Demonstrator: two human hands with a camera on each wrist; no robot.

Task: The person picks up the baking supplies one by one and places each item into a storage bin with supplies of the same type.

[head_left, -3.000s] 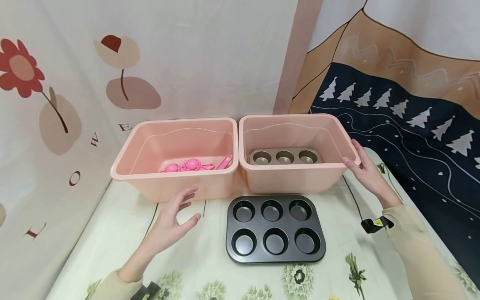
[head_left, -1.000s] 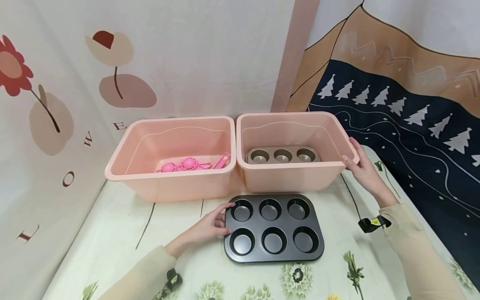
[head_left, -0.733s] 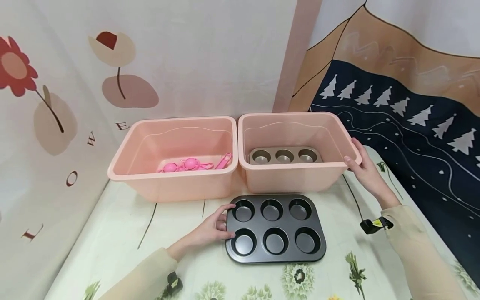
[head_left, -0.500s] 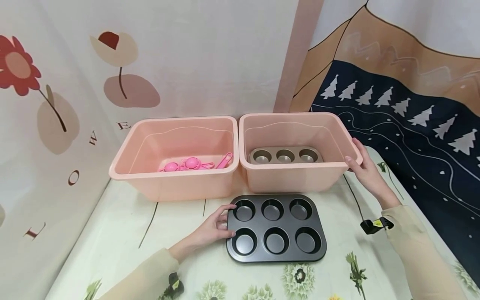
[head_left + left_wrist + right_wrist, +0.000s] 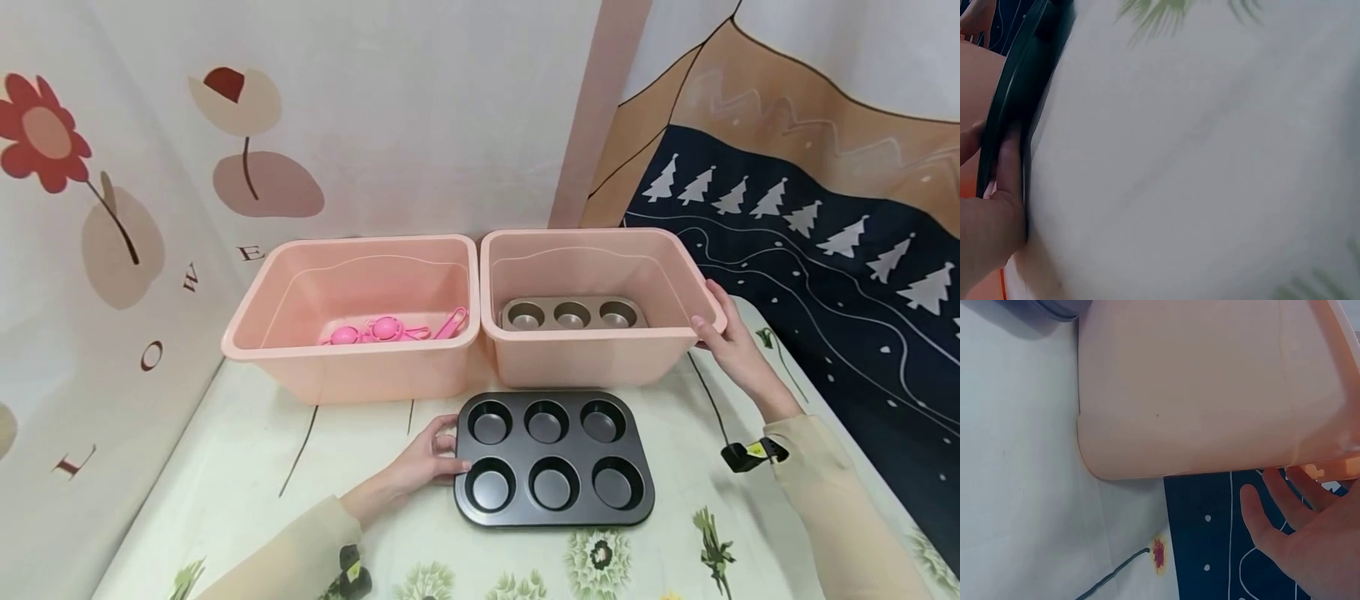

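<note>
A dark six-cup muffin pan (image 5: 551, 450) lies flat on the table. My left hand (image 5: 416, 462) grips its left edge, thumb at the top rim and the fingers partly hidden by the edge. In the left wrist view, a finger (image 5: 1011, 165) reaches under the side of the muffin pan (image 5: 1032, 69). My right hand (image 5: 738, 350) holds the right rim of the right pink bin (image 5: 577, 360), thumb at the front corner and fingers along the outer side. Inside that bin sits a bronze-coloured muffin pan (image 5: 572, 313), its near part hidden by the bin's front wall.
The left pink bin (image 5: 360, 373) stands against the right one and holds several pink measuring-spoon-like pieces (image 5: 386, 328). Behind the bins hangs a printed cloth (image 5: 420, 117). A floral cloth (image 5: 420, 542) covers the table in front.
My left hand has moved right from in front of the left bin to the dark muffin pan's left edge, and its fingers have slipped from the top rim to below. The right hand stays on its bin.
</note>
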